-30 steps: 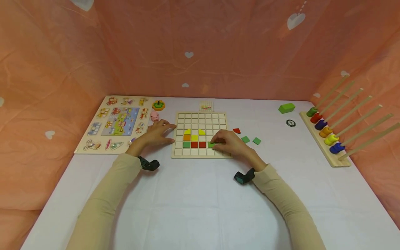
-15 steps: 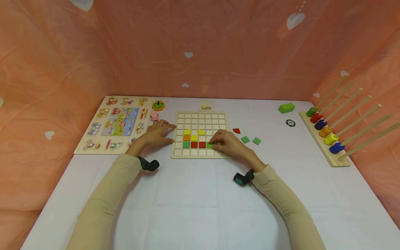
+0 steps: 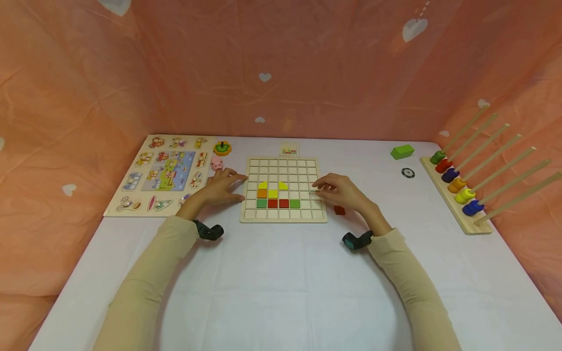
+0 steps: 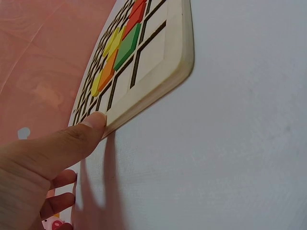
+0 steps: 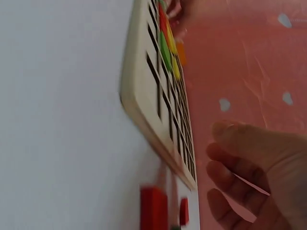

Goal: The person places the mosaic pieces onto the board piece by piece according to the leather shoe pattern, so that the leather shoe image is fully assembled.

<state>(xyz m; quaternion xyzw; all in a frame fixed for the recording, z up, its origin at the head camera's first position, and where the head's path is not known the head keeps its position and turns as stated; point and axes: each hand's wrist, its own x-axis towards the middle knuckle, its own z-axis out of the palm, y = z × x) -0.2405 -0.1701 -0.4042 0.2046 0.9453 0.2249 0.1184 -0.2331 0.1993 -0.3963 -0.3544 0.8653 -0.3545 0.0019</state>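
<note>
A wooden grid board lies in the middle of the white table, with yellow, orange, red and green tiles in its lower rows. A green tile sits at the right end of the coloured row. My left hand rests at the board's left edge, and its thumb presses against the rim. Over the board's right edge hovers my right hand, fingers loosely curled and holding nothing. A red piece lies on the table beside the board, under that wrist.
A picture peg puzzle lies at the left, with a pink pig and an orange-green toy near it. A small card lies behind the board. At the right are a green block, a black disc and a rod rack with coloured beads. Pink cloth walls surround the table.
My right hand let go of the green tile, which now sits in the board, and drew back to the right. The red piece under it came into view. The left hand stayed still.
</note>
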